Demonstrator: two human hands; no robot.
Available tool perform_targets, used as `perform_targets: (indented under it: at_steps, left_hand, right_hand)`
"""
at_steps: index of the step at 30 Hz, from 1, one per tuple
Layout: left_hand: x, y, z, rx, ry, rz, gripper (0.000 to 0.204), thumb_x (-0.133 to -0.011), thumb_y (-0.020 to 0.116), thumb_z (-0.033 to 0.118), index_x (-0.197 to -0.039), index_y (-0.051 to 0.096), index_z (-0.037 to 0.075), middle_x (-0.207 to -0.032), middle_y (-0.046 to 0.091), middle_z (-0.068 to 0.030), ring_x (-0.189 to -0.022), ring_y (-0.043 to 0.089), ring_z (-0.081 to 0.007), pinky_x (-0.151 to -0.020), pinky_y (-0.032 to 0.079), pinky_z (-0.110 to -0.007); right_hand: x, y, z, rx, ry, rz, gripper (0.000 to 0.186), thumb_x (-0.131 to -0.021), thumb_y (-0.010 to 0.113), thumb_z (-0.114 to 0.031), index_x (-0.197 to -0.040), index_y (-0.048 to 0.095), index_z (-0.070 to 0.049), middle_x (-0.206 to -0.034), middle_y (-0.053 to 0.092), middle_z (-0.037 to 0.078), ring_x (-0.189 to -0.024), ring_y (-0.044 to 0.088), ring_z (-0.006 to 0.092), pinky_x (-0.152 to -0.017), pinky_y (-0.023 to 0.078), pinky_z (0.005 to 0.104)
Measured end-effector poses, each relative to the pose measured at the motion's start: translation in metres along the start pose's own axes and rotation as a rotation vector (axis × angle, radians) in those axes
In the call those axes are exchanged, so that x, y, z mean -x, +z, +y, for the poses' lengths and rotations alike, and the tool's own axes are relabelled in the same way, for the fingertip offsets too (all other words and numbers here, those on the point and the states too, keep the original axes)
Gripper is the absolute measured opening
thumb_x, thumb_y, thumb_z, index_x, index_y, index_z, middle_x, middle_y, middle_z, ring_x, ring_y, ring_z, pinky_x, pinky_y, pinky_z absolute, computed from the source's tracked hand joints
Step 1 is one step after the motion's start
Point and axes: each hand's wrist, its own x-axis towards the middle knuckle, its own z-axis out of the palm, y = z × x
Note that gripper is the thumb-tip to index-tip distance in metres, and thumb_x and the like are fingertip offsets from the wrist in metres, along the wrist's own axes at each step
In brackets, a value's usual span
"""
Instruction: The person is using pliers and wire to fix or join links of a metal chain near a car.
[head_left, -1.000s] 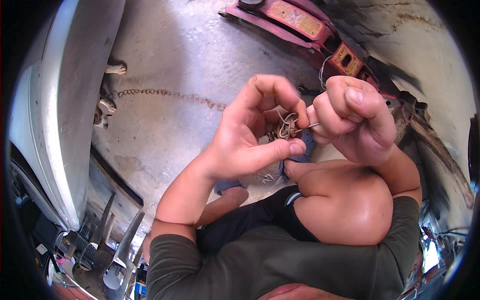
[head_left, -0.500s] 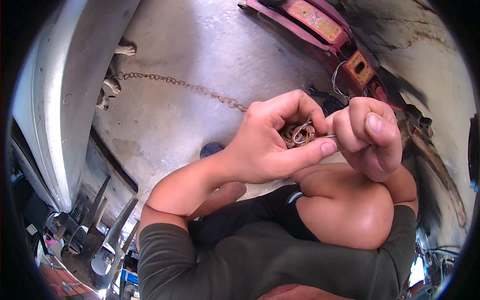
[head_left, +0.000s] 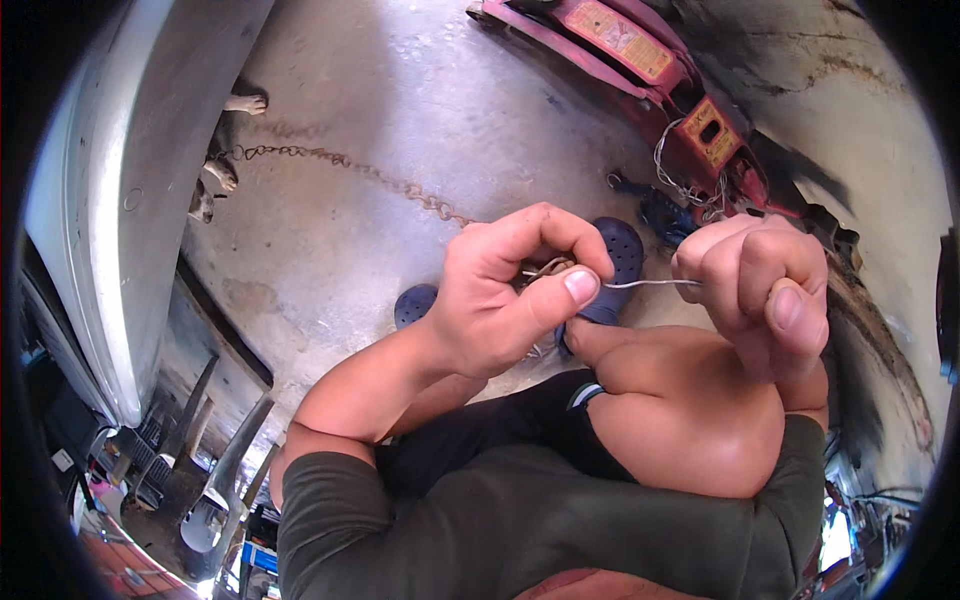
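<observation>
Wire (head_left: 650,283) stretches from left hand (head_left: 505,290), thumb and forefinger pinched on it, to right hand (head_left: 755,285), fingers clamped on it.

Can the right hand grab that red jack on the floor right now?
Probably not as it is: the right hand is gripping a thin wire. Otherwise, the red jack looks fairly near, and nothing big seems to block the way.

Red floor jack (head_left: 678,95), yellow labels (head_left: 620,42), near stained wall (head_left: 860,130). Dark blue item (head_left: 665,216) beside jack — perhaps strap, indistinct. Blue perforated clogs (head_left: 624,248) on grey floor (head_left: 310,230). Pale animal paws (head_left: 246,103) — beside long silver panel (head_left: 150,190).
</observation>
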Motion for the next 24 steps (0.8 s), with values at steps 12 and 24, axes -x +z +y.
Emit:
perform_targets:
  at_steps: [12,24]
  left_hand:
    - [-0.006,-0.016,0.0,0.182,-0.022,0.013,0.051,-0.089,0.079,0.015,-0.133,0.061,-0.002,-0.114,0.07,-0.0146,-0.099,0.068,-0.0167,-0.08,0.055,-0.029]
    - [-0.008,-0.017,-0.011,0.359,0.182,-0.113,0.069,-0.097,0.07,0.043,-0.14,0.055,-0.009,-0.108,0.071,-0.0161,-0.089,0.067,-0.0267,-0.074,0.055,-0.039]
  right_hand:
    - [-0.007,-0.017,0.017,0.023,-0.159,-0.149,0.045,-0.101,0.052,-0.042,-0.069,0.039,-0.014,-0.066,0.047,0.001,-0.062,0.041,0.0179,-0.059,0.036,0.0338]
    - [-0.02,-0.02,0.057,-0.676,-0.04,-0.253,0.043,-0.113,0.025,-0.04,-0.081,0.04,-0.015,-0.09,0.055,0.009,-0.091,0.06,0.0325,-0.082,0.049,0.0395]
